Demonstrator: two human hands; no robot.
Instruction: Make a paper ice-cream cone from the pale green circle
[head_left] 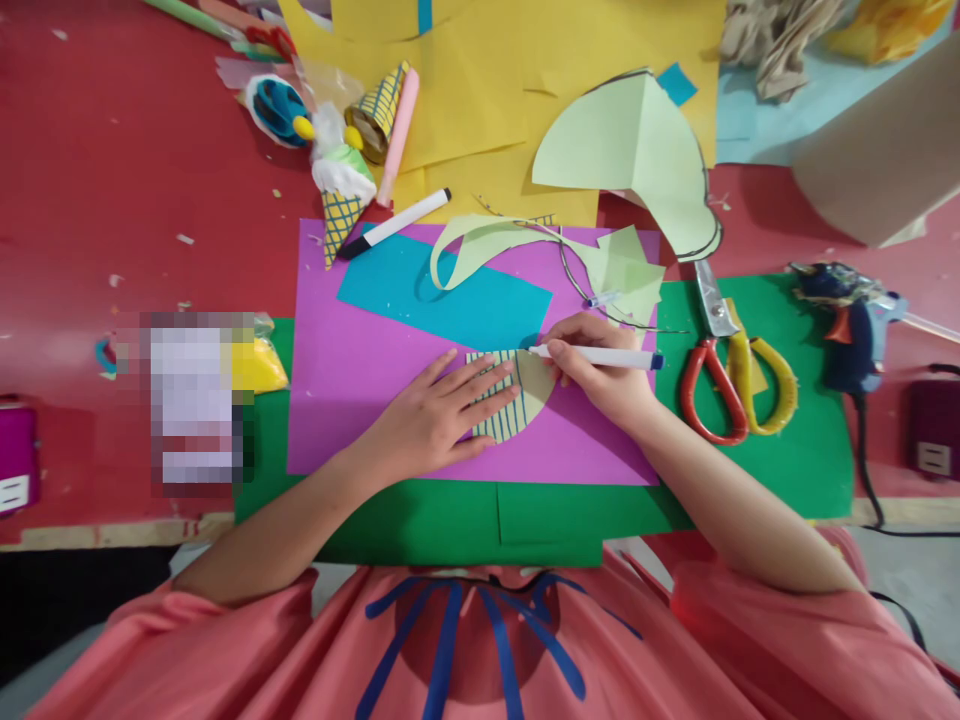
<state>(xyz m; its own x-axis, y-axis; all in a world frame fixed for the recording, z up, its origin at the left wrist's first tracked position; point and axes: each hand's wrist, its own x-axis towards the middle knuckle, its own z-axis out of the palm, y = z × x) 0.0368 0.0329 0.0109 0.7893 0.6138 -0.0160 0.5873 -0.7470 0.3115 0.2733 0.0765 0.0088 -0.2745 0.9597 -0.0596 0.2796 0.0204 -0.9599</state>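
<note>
My left hand (pixel 431 415) lies flat with fingers spread over a small pale yellow-green paper piece (pixel 536 390) with a curved edge. Dark blue stripes cover its left part; the right part is plain, and my fingers hide some of it. A white marker (pixel 611 357) with a dark blue end is pinched in my right hand (pixel 600 375), its tip at the paper's top edge. Both hands rest over a purple sheet (pixel 390 450), close below a blue paper piece (pixel 442 295). A second white marker (pixel 409 218) with black ends lies above the blue piece.
Red-and-yellow-handled scissors (pixel 716 370) and a blue glue gun (pixel 855 340) lie to the right. Pale green paper scraps (pixel 480 245) curl above my hands. Small paper ice cream cones (pixel 343 205) stand near yellow sheets (pixel 480 100) at the back. A beige cylinder (pixel 885 150) is at right.
</note>
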